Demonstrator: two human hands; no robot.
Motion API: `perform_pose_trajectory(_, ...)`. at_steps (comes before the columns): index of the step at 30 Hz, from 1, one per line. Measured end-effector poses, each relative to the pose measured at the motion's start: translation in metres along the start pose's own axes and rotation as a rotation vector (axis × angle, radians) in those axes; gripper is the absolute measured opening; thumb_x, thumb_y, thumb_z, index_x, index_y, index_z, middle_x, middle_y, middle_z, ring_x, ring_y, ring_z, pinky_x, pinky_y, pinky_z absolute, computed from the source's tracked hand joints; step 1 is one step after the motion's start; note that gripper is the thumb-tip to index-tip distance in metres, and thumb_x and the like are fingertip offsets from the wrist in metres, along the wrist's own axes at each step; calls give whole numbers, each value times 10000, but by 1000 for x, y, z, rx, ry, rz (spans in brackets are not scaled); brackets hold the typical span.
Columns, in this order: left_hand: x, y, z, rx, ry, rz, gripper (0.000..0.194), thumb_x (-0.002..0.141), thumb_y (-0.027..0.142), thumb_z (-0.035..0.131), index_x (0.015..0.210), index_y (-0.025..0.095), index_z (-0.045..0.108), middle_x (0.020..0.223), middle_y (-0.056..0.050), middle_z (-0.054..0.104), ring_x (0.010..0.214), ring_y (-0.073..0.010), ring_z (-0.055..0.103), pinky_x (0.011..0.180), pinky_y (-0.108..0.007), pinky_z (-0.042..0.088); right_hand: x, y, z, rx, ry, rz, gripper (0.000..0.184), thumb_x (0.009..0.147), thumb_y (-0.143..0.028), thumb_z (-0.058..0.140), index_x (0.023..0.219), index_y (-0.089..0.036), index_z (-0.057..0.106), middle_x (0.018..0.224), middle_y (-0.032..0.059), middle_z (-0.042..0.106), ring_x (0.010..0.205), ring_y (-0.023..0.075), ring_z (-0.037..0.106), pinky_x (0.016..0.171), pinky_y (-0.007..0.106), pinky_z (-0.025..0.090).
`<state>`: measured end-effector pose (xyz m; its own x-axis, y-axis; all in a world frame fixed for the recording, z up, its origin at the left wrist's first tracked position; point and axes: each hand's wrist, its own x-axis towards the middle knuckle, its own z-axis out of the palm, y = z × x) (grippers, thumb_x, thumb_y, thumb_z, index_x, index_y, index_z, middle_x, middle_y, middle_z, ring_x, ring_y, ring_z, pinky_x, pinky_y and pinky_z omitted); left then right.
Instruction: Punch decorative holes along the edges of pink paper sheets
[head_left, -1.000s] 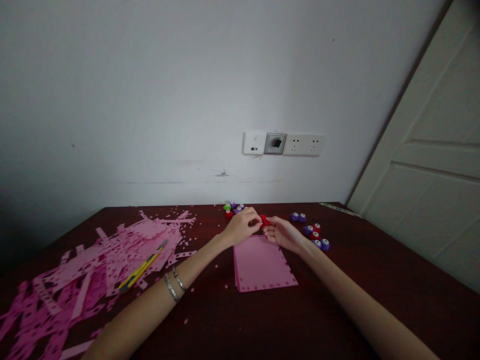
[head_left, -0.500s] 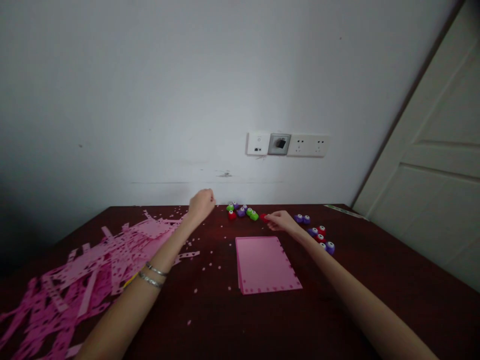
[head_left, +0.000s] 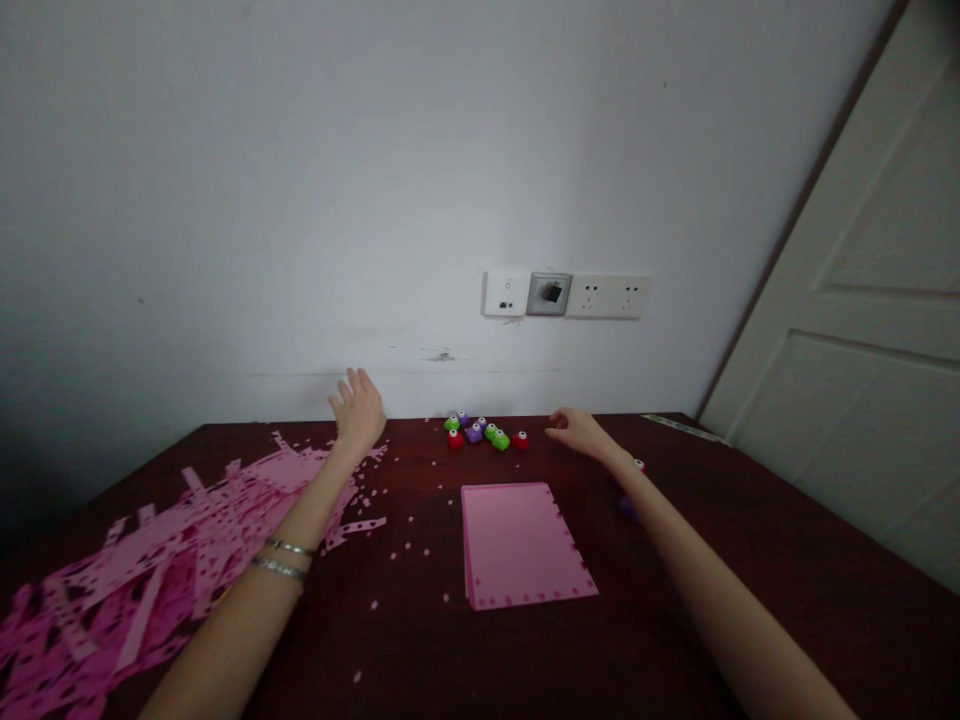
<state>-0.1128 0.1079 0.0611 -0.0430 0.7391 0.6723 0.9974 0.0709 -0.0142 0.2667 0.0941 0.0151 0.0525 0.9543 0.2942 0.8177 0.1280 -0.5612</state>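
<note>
My left hand (head_left: 358,408) is raised near the back of the table with its fingers spread, holding nothing. Below it lie the pink paper strips (head_left: 225,520) with holes cut in them. My right hand (head_left: 577,432) hovers over the back of the table, fingers loosely curved and apart, with nothing visible in them. Just left of it stands a red craft punch (head_left: 520,440) with a white top. Beside that sit several green, purple and red craft punches (head_left: 475,432) in a cluster. A stack of pink paper sheets (head_left: 517,545) lies in front, small holes along its edges.
Tiny pink paper cut-outs (head_left: 409,546) are scattered over the dark red table (head_left: 420,660). More punches (head_left: 630,508) are partly hidden behind my right forearm. A thin patterned strip (head_left: 686,429) lies at the back right. Sockets (head_left: 607,297) are on the wall behind.
My right hand has let go of the red punch, which now stands by the cluster, and has moved right. My left hand has moved left and opened from a fist.
</note>
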Motion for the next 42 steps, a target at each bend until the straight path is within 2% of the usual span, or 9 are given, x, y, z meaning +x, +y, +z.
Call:
perform_pose_trajectory(4, -6, 78, 2, -291, 20, 228, 600, 737, 43, 431, 1309, -9, 257, 1371, -264, 263, 1248, -324, 273, 966, -447, 279, -6, 40, -50, -18, -20, -1, 270, 506, -53, 632, 753, -156, 668, 797, 91, 663, 746, 216, 584, 732, 318, 418)
perform_pose_trajectory(10, -38, 221, 30, -828, -424, 624, 327, 745, 302, 582, 991, 89, 550, 1048, -153, 560, 992, -261, 517, 863, -367, 401, -13, 75, -64, 133, -114, 103, 476, 482, -33, 635, 940, -163, 652, 944, 97, 661, 782, 225, 595, 673, 306, 455)
perform_pose_trajectory(14, -48, 287, 42, -842, -626, 627, 406, 703, 423, 636, 938, 97, 578, 1031, -176, 568, 983, -296, 531, 814, -357, 418, -12, 84, -54, 73, -111, 56, 406, 496, -41, 636, 882, -163, 662, 942, 92, 665, 763, 219, 600, 686, 312, 463)
perform_pose_trajectory(18, -53, 317, 41, -818, -727, 528, 416, 663, 408, 685, 931, 105, 590, 1075, -194, 549, 1055, -344, 475, 790, -365, 416, -11, 88, -49, -2, -115, 15, 339, 526, -54, 637, 845, -165, 671, 874, 78, 679, 768, 217, 602, 727, 318, 454)
perform_pose_trajectory(24, -53, 324, 46, -954, -753, 403, 213, 682, 308, 681, 797, 136, 632, 947, -112, 618, 961, -262, 536, 786, -327, 409, -13, 87, -48, 118, -84, 77, 303, 503, -44, 671, 780, -168, 674, 786, 46, 677, 741, 189, 598, 746, 308, 457)
perform_pose_trajectory(27, -43, 313, 48, -1289, -918, 255, 251, 742, 371, 623, 795, 127, 639, 796, -68, 640, 799, -190, 579, 709, -292, 435, -18, 80, -51, 400, -136, 167, 315, 568, -113, 698, 876, -164, 658, 802, 42, 666, 695, 159, 593, 677, 290, 485)
perform_pose_trajectory(33, -13, 255, 34, -2089, -1333, -121, 221, 846, 313, 519, 831, 124, 633, 841, -85, 645, 758, -124, 588, 714, -250, 461, -28, 51, -64, 1105, -260, 179, 350, 735, -182, 634, 1079, -224, 593, 1031, 50, 633, 888, 139, 603, 776, 278, 491)
perform_pose_trajectory(37, -6, 210, 14, -2162, -1351, -192, 267, 876, 332, 467, 842, 132, 641, 893, -97, 646, 747, -133, 588, 708, -274, 476, -28, 28, -66, 1238, -280, 130, 356, 752, -189, 613, 1106, -218, 587, 1038, 67, 638, 900, 147, 607, 771, 271, 486)
perform_pose_trajectory(42, -9, 168, 0, -2140, -1378, -38, 314, 896, 345, 419, 856, 141, 654, 914, -106, 648, 727, -129, 585, 696, -290, 470, -30, 6, -61, 1284, -322, 94, 386, 734, -185, 624, 1116, -218, 583, 997, 63, 651, 857, 147, 617, 745, 263, 493)
